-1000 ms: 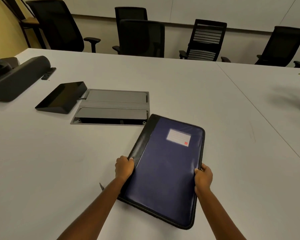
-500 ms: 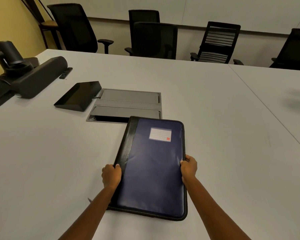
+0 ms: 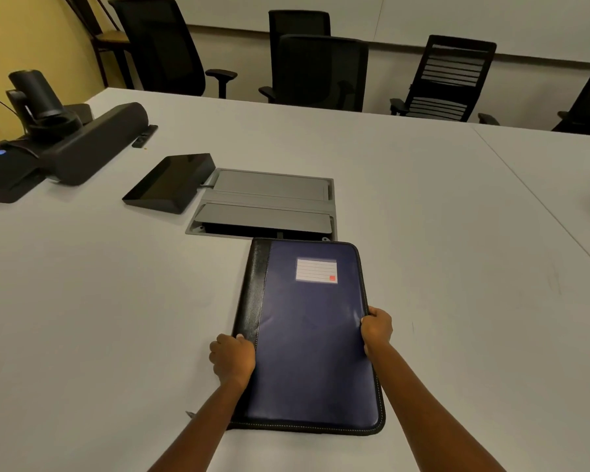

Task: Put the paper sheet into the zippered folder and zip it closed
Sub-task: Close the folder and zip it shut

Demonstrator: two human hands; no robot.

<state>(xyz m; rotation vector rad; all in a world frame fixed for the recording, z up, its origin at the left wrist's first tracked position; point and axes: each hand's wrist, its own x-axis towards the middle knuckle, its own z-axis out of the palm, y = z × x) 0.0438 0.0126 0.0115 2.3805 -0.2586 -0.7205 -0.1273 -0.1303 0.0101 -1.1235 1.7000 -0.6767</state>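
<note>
A dark blue zippered folder (image 3: 307, 335) with a black spine and a white label lies flat and closed on the white table (image 3: 99, 318), its long side pointing away from me. My left hand (image 3: 233, 359) grips its left edge at the spine. My right hand (image 3: 376, 330) grips its right edge. A small zipper pull tab (image 3: 189, 414) pokes out near the folder's near left corner, beside my left forearm. No paper sheet is visible.
A grey recessed cable hatch (image 3: 264, 206) sits just beyond the folder. A black tablet stand (image 3: 171, 183) is left of the hatch. A black speaker bar with a camera (image 3: 65, 141) lies at far left. Black office chairs (image 3: 321, 69) line the far edge.
The folder has turned from a slant to straight in front of me and settled flat on the table. Both hands kept hold of its edges.
</note>
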